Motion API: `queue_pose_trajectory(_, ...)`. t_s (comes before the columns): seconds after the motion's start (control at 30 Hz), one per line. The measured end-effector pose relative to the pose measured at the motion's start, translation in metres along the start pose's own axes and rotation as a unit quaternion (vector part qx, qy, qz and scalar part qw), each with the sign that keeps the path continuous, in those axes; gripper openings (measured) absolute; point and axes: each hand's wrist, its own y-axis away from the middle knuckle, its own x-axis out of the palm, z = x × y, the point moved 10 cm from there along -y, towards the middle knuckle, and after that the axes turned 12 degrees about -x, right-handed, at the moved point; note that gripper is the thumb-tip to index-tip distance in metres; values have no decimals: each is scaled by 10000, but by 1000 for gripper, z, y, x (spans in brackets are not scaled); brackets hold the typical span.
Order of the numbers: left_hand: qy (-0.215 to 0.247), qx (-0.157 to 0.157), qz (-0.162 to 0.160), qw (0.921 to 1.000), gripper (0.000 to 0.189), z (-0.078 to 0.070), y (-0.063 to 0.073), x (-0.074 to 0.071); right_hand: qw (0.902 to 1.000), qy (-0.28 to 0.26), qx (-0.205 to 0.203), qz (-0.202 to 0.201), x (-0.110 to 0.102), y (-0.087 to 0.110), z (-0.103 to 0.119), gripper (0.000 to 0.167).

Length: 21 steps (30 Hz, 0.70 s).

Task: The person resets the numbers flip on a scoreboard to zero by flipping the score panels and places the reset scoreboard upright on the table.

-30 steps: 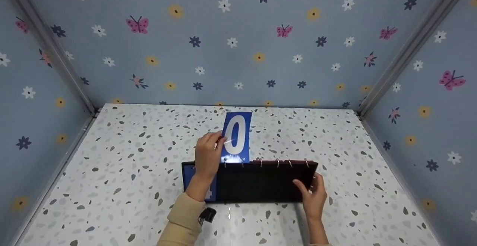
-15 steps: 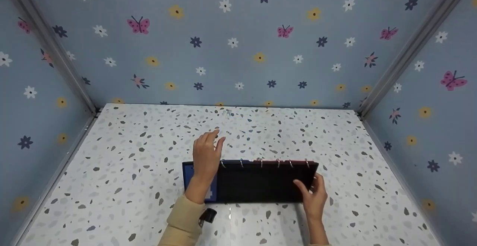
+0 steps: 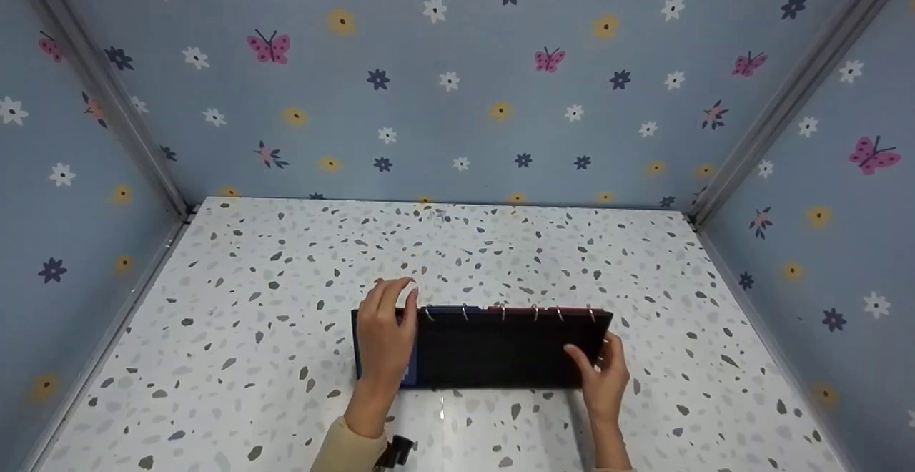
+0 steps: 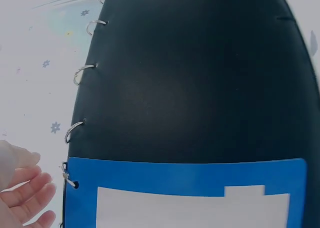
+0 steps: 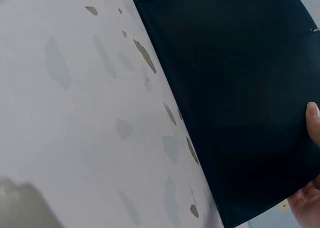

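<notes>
A black flip scoreboard (image 3: 493, 350) stands on the speckled table, with metal rings (image 3: 502, 310) along its top edge. At its left end hangs a blue number card (image 4: 190, 178) with a white figure, cut off in the left wrist view and mostly covered by my hand in the head view. My left hand (image 3: 386, 329) is at that end, fingers loosely bent by the top edge near the rings, with nothing visible between them. At the other end, my right hand (image 3: 604, 379) grips the board, thumb (image 5: 313, 120) on its front and fingers behind.
The white speckled table (image 3: 250, 300) extends around the scoreboard. Blue flowered panels (image 3: 457, 100) enclose the back and both sides, joined by grey corner posts (image 3: 779, 93). A small black device (image 3: 397, 450) sits at my left wrist.
The blue card showing 0, earlier held upright by my left hand, has gone over behind the top edge. My left hand has let go and moved down and left; the right hand keeps its grip.
</notes>
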Motion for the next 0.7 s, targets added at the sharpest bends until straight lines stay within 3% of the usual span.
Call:
queue_pose_trajectory(0.33, 181, -620, -286, 9975, 32, 28, 27, -23, 9999, 125, -45, 3, 0, 0, 0, 47)
queue_pose_trajectory(0.7, 114, -1403, -405, 9892, 45, 64, 49, -33, 9999, 128, -10, 34, 0, -1, 0, 48)
